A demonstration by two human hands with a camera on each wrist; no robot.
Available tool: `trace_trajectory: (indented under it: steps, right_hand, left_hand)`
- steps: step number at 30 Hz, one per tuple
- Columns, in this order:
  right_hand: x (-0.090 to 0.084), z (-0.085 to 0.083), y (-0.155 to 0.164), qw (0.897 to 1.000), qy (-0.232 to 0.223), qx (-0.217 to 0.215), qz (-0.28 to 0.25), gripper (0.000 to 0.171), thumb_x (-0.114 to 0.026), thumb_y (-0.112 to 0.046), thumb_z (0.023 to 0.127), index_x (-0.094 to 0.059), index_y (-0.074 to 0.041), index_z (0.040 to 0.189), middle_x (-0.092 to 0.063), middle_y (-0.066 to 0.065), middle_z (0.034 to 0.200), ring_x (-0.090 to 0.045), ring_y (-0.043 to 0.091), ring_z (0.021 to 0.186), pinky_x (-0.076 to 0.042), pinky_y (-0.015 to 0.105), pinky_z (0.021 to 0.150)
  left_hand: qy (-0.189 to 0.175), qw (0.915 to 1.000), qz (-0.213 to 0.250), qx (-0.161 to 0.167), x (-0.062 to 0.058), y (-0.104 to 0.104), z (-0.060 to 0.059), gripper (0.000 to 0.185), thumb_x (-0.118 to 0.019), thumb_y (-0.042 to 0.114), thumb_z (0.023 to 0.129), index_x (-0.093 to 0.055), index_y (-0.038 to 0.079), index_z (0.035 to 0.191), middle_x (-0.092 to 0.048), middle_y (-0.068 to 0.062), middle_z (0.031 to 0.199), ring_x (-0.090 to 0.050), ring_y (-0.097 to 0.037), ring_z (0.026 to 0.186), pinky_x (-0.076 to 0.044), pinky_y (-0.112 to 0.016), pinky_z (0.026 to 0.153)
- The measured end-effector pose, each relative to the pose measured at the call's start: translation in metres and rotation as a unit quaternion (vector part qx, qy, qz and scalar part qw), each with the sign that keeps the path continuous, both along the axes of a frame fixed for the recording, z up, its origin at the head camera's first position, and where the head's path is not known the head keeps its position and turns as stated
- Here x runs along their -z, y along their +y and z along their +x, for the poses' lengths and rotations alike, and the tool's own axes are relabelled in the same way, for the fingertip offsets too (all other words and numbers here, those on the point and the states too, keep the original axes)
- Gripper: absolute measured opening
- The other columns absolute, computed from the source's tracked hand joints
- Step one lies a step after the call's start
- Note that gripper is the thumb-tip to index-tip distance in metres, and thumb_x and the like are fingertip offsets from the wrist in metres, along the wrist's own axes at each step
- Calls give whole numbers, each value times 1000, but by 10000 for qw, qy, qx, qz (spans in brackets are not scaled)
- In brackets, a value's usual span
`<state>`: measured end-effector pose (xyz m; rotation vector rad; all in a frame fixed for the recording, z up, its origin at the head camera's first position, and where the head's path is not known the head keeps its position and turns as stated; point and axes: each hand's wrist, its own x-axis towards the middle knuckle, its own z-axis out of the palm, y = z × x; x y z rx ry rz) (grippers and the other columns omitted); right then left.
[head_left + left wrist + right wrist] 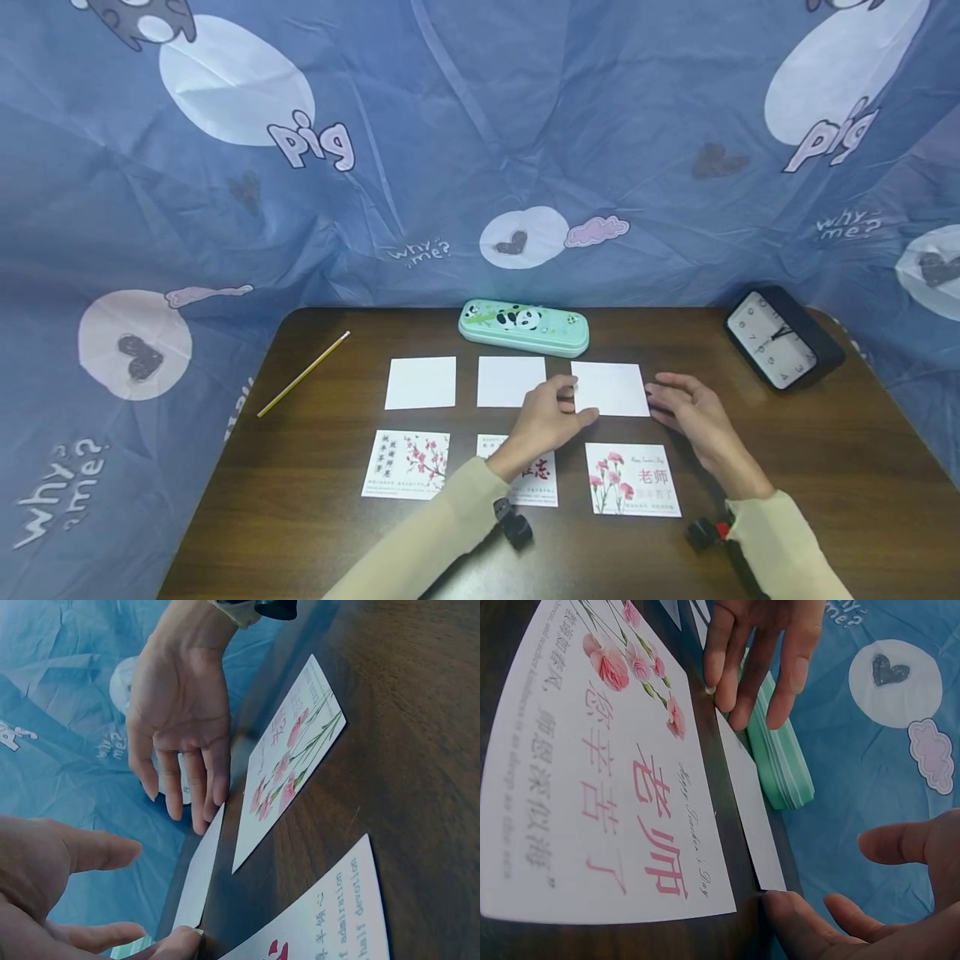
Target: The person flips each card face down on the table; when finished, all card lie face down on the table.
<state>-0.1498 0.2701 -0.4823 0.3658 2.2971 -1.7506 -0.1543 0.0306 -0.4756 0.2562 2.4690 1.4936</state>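
Six cards lie in two rows on the dark wooden table [825, 467]. My left hand [576, 400] rests straight fingertips on the left edge of the right-hand blank white card [611, 385]. Opposite it, my right hand [662, 402] touches the card's right edge with relaxed fingers. In the left wrist view the card [196, 879] lies flat between my left hand [112, 900] and my right hand [184, 799]. The right wrist view shows the card [744, 796] running from my right hand [832, 896] to my left hand [750, 690]. Just below lies a pink carnation card [632, 477].
Two more blank cards [421, 382] [512, 381] lie to the left, with two printed cards [406, 464] [536, 483] beneath them. A teal panda pencil case [523, 327] sits behind, a black clock [782, 337] at the right, a yellow pencil [303, 373] at the left. Blue cloth surrounds the table.
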Motion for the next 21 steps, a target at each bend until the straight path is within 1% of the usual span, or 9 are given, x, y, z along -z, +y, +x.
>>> trace_trajectory:
  steps: [1,3,5,11,16,18,21]
  right_hand:
    - [0,0,0,10000,2,-5,5,59,-50,-22,110,-28,4,159,-45,32,157,-58,31,136,-58,25,103]
    - [-1,0,0,10000,18,-15,45,60,-50,-23,110,-29,4,159,-45,32,157,-59,30,134,-58,24,102]
    - [-2,0,0,9999,35,-28,109,60,-50,-24,110,-29,4,158,-46,32,157,-59,31,135,-58,25,103]
    - [-10,4,-7,9993,133,-81,345,58,-50,-24,110,-31,4,158,-47,31,156,-55,38,139,-57,35,108]
    - [-15,8,-23,9977,307,-346,491,58,-55,-29,109,-38,2,154,-54,28,150,-63,23,127,-58,34,106]
    - [-15,10,-30,9970,349,-497,471,57,-56,-30,108,-40,2,153,-56,28,148,-65,23,125,-59,35,105]
    - [-14,14,-44,9965,368,-652,380,53,-57,-26,108,-43,2,150,-58,28,146,-65,31,127,-58,39,106]
  left_hand:
    - [2,10000,1,10,0,-1,0,63,-79,27,92,-56,1,145,-66,-20,133,-72,-31,116,-63,-31,93]
    - [-17,10000,13,33,0,-2,0,64,-79,27,92,-56,1,145,-65,-20,134,-72,-31,117,-63,-32,94]
    - [-51,9999,6,106,-1,-3,1,65,-79,30,92,-55,2,146,-65,-20,136,-71,-31,119,-62,-32,95]
    - [-151,9987,1,484,-6,-17,5,68,-75,36,93,-53,6,150,-64,-19,142,-70,-32,123,-61,-35,99]
    - [-298,9976,98,623,-12,-40,10,63,-73,37,97,-54,8,149,-64,-18,143,-71,-31,122,-62,-41,98]
    - [-305,9974,136,640,-14,-51,11,60,-73,36,97,-56,7,147,-65,-18,140,-72,-32,119,-62,-42,96]
    - [-194,9978,68,635,-17,-70,14,58,-72,36,97,-59,5,144,-68,-20,135,-73,-33,115,-63,-43,94]
